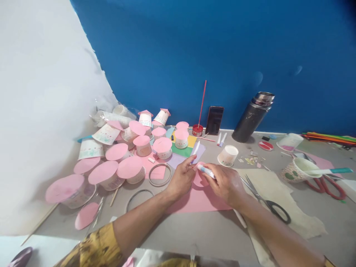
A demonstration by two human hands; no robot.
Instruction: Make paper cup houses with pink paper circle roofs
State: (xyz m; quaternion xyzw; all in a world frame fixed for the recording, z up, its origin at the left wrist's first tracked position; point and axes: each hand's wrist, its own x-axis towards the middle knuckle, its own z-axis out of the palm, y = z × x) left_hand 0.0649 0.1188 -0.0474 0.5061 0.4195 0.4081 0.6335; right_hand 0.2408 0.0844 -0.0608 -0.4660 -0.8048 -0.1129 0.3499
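My left hand (182, 177) pinches the edge of a small pink paper disc (199, 179) held just above a pink paper sheet (196, 200) on the table. My right hand (226, 183) is closed round a white glue stick (206, 171) with a blue band, its tip lying against the disc. Both hands meet at the middle of the table.
Several paper cups with pink paper lids (130, 168) crowd the left side. Black-handled scissors (267, 202) lie to the right of my right hand, red-handled scissors (325, 185) farther right. A dark flask (253, 116), a phone (214, 119) and a loose paper cup (228, 155) stand behind.
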